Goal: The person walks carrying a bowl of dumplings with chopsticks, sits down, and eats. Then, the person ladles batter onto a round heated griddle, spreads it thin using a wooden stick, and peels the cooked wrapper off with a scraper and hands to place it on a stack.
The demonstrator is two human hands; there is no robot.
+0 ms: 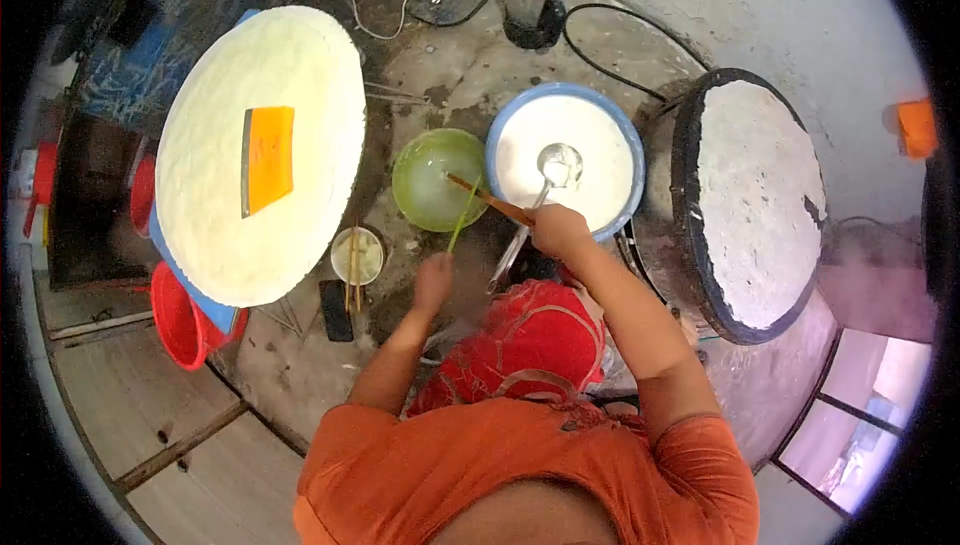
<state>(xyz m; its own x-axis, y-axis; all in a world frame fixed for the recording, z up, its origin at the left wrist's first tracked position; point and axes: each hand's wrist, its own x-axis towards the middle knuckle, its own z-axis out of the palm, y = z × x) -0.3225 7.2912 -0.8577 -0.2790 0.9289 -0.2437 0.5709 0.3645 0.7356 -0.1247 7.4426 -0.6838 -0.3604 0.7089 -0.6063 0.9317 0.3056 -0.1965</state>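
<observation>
My left hand is closed on a thin green stick that reaches to the rim of a green bowl holding some cloudy liquid. In my right hand is a flat wooden stick, its tip over that bowl and crossing the green stick. Just beyond my right hand stands a blue basin of white batter. A metal ladle rests in it, its handle leaning over the near rim.
At right is a round black-rimmed griddle covered by a pale sheet. At left, large pale round flatbreads carry an orange scraper. Nearby are a cup with chopsticks, a phone, and a red bucket.
</observation>
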